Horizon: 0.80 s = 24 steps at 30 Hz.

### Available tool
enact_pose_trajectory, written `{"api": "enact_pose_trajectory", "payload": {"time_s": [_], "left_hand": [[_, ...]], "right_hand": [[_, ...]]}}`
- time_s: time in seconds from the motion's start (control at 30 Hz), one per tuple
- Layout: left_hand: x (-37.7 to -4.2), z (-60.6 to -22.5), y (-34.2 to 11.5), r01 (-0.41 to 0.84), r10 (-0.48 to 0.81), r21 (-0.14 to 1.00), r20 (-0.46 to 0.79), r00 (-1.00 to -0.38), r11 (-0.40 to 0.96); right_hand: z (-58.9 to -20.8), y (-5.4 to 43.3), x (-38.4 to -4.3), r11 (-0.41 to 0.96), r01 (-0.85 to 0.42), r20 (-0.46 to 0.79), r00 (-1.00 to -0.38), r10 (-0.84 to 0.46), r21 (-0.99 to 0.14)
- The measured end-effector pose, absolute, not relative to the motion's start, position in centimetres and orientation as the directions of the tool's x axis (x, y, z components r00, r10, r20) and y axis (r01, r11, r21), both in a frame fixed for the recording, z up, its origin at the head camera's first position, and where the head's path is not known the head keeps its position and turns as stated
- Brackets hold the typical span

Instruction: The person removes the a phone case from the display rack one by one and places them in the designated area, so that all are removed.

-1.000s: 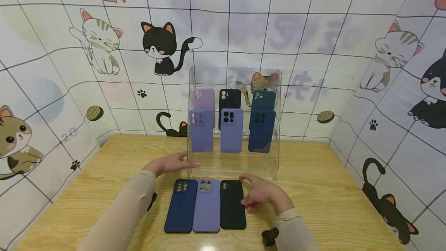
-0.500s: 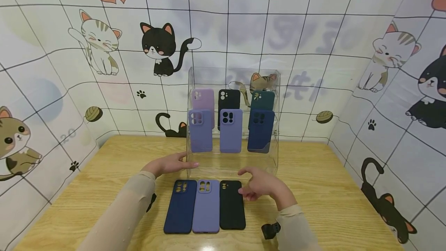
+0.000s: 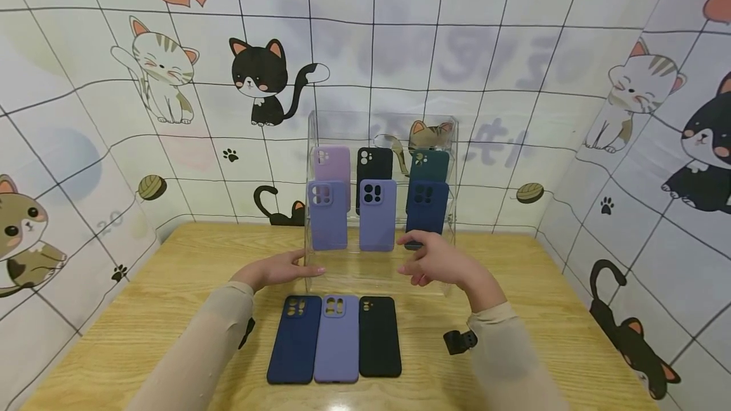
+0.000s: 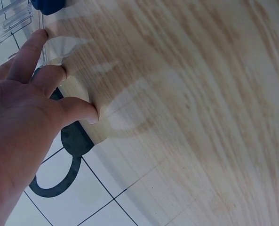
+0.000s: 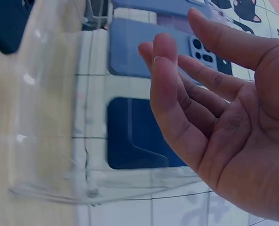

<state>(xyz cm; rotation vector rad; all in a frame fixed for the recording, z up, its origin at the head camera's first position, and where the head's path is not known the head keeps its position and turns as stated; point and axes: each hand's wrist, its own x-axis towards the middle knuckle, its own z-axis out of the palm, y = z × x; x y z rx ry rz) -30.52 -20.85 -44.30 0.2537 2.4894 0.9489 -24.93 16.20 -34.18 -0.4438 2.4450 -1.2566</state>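
A clear acrylic display stand (image 3: 354,273) holds two rows of phone cases. Its front row has a blue-purple case (image 3: 329,227), a lavender case (image 3: 377,227) and a navy case (image 3: 429,213). My right hand (image 3: 442,260) hovers before the navy case, overlapping its lower end, with loosely bent fingers holding nothing. At the stand's lower left side rests my left hand (image 3: 278,269), fingers spread and touching its edge. On the table lie another navy case (image 3: 294,347), a lavender case (image 3: 337,352) and a black case (image 3: 380,341), side by side.
Behind, the stand's upper row bears a pink-purple case (image 3: 332,160), a black case (image 3: 382,165) and a green case (image 3: 432,163). A cat-patterned wall covering (image 3: 342,49) surrounds the wooden table (image 3: 542,335) at the back and sides.
My right hand has lifted away from the black case on the table and moved up and forward to the stand's front row. My left hand has stayed at the stand's side.
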Motion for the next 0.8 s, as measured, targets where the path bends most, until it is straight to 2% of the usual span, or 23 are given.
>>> {"api": "enact_pose_trajectory", "payload": {"time_s": [0.47,0.8], "left_hand": [[-30.4,-44.2,-20.8,0.006,0.32,0.665,-0.351,-0.88,0.747],[-30.4,-44.2,-20.8,0.014,0.323,0.662,-0.347,-0.881,0.749]], "right_hand": [[-29.5,19.8,-27.0,0.667,-0.177,-0.082,-0.938,-0.338,-0.723],[-28.1,22.2,-29.0,0.709,-0.179,-0.038,-0.959,-0.28,-0.682]]}}
